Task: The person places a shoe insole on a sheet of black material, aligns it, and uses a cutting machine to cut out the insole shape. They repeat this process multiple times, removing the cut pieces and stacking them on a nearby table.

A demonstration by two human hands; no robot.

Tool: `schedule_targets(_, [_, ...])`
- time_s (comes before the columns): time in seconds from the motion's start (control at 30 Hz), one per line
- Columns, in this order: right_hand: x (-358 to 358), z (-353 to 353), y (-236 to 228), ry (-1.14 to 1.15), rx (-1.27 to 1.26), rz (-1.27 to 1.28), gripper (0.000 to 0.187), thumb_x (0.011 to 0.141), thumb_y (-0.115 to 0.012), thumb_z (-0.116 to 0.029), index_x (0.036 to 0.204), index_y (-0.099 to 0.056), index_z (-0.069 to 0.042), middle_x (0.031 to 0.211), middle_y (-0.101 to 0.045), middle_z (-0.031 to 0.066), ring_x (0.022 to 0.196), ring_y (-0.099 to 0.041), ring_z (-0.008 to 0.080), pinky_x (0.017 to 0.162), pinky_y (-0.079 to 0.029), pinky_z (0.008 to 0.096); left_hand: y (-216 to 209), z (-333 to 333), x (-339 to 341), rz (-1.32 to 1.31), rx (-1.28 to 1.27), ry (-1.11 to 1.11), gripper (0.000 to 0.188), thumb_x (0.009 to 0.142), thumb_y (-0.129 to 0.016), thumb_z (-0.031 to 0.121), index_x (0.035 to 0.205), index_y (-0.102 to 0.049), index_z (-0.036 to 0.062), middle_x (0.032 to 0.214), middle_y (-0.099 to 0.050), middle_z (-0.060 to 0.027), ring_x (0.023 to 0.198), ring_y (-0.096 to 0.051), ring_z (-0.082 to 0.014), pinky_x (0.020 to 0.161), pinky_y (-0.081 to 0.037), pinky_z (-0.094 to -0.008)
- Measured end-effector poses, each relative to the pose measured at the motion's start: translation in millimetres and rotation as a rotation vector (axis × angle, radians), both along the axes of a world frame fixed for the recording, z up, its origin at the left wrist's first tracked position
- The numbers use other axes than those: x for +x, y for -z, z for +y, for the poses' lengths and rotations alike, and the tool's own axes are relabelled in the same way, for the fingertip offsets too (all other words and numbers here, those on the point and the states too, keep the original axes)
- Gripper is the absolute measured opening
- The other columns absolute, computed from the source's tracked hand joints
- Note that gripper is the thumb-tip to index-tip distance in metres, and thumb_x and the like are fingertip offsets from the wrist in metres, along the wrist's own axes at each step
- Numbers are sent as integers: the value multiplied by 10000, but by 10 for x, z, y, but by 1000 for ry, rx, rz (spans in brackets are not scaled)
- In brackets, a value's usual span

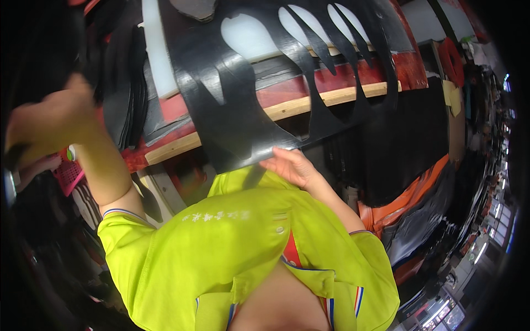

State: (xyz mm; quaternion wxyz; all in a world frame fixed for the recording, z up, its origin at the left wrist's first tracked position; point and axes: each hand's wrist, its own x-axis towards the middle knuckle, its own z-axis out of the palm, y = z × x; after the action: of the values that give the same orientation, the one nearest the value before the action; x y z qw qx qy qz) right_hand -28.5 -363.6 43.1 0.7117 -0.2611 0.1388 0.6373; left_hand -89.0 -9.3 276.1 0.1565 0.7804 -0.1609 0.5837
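A black, glossy flexible sheet (218, 121) with several sole-shaped cut-outs lies over the work table and hangs past its front edge. My right hand (292, 167) grips the sheet's near edge close to my body, fingers on top and closed; the thumb is not clearly seen. At far left my left hand (52, 118) is raised and smeared by motion, below a large dark shape. Its fingers do not show clearly, nor whether it holds anything. Through the cut-outs a white board (248, 36) shows.
The red table (411, 71) has a wooden strip (287, 107) along its front. Long black pieces (124, 94) are piled left of the sheet. A pink basket (69, 174) sits below my left forearm. Orange material (381, 215) and dark sheets (411, 149) are at the right.
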Motion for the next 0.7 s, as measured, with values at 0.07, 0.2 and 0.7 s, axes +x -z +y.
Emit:
schedule_targets(0.07, [-64,82,-2,-61,-89,38,187,925,-645,-55,1109,-625,-37,1105,-654,88,1014,-627,197,888,-524,373,411,-292,-46,317,65,32,222,875,-611,302,856,-598,80,1013,-664,-130,1013,-627,-334,898,-495,-506])
schedule_targets(0.2, [-145,198,-15,-101,-68,113,188,987,-546,-124,1154,-587,-47,1085,-650,62,979,-605,167,842,-491,340,1449,-922,-62,521,214,395,138,801,-695,210,912,-630,161,1090,-658,-25,1119,-627,-263,1000,-461,-501])
schedule_targets(0.7, [-263,232,-88,-48,-176,-382,497,986,-582,-185,1439,-382,-135,1333,-537,93,1198,-544,246,1057,-405,490,1980,-1035,-273,764,-16,481,256,846,-626,184,1101,-628,162,1293,-596,-87,1276,-523,-292,1092,-385,-462])
